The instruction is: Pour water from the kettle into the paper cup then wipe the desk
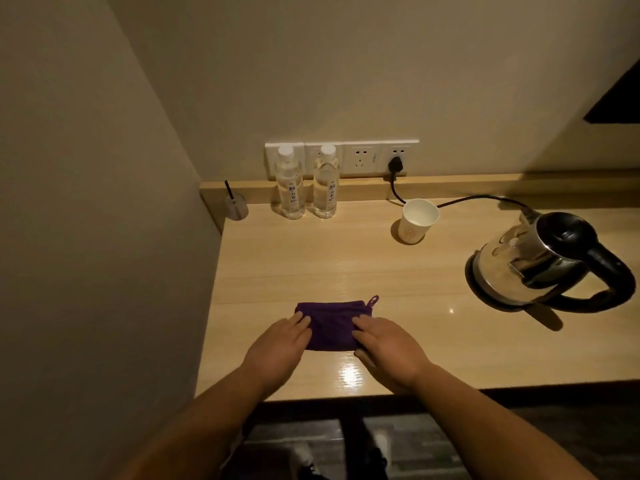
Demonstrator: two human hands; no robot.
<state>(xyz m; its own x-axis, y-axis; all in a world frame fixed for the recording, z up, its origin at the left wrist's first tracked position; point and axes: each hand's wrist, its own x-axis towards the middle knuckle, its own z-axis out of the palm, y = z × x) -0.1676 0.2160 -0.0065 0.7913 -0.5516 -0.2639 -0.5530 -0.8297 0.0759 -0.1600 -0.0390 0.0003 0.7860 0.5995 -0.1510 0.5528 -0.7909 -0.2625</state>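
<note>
A folded purple cloth (331,323) lies flat on the light wooden desk (450,348) near its front edge. My left hand (280,344) rests on the cloth's left end and my right hand (386,344) on its right end, fingers flat and pressing down. A white paper cup (417,220) stands upright toward the back of the desk. The steel kettle (540,258) with a black handle sits on its base at the right, its lid down.
Two clear water bottles (306,183) stand at the back against the wall sockets (360,157). The kettle's black cord (467,200) runs behind the cup to a plug. A small grey holder (235,206) sits in the back left corner. A wall borders the desk's left side.
</note>
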